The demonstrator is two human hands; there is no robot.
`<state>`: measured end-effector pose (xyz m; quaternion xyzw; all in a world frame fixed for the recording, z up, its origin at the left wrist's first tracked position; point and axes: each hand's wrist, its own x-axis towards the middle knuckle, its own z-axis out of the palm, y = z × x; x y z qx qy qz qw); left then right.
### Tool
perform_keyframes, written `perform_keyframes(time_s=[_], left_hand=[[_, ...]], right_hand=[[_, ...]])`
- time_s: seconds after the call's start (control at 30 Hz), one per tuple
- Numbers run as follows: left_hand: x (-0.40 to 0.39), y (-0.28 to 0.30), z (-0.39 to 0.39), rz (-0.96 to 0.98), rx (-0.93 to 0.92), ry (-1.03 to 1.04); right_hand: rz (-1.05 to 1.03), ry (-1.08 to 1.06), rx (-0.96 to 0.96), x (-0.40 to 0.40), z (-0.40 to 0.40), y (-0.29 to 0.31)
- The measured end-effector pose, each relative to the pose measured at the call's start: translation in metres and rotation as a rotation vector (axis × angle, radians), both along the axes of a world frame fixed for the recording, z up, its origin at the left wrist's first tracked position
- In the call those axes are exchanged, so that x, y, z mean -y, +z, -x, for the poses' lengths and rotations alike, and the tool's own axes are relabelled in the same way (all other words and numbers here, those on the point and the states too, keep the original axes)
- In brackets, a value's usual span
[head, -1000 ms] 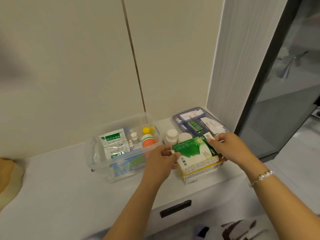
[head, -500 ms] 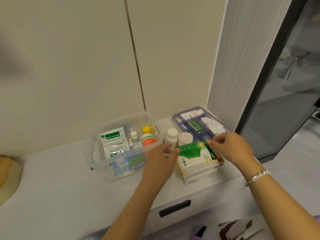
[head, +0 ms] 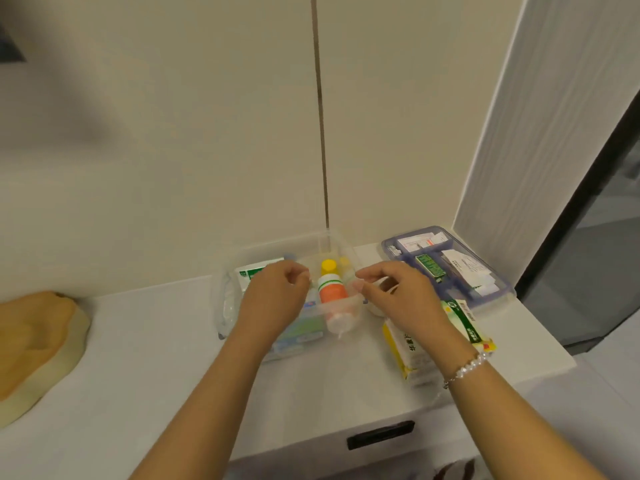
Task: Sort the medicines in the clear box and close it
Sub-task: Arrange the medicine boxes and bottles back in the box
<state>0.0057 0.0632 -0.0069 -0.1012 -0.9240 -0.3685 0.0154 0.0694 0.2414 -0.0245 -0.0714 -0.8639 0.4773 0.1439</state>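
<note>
Both hands hover over the clear box on the white counter. The left hand and right hand have loosely curled fingers, holding nothing. An orange bottle stands inside; a green-and-white medicine box lies just right, under the right wrist.

The left hand covers most of the green-and-white sachet in the clear box. The right forearm hides part of the green carton. Label print is illegible.
</note>
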Motion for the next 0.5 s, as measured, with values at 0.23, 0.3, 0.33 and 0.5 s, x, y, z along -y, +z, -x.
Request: perform_keyframes(time_s=[0.23,0.3,0.33,0.5], left_hand=[[0.024,-0.015,0.057,0.383,0.358,-0.327],[0.025,-0.024,0.062,0.488,0.404,-0.407],[0.025,-0.027,0.065,0.518,0.412,-0.429],[0.02,-0.036,0.072,0.549,0.454,-0.469]], right_hand=[[-0.309,0.063,-0.026,0.035,0.024,-0.005],[-0.414,0.113,-0.008,0.039,0.028,-0.009],[-0.434,0.121,0.003,0.04,0.03,-0.011],[-0.449,0.14,0.021,0.036,0.034,-0.017]])
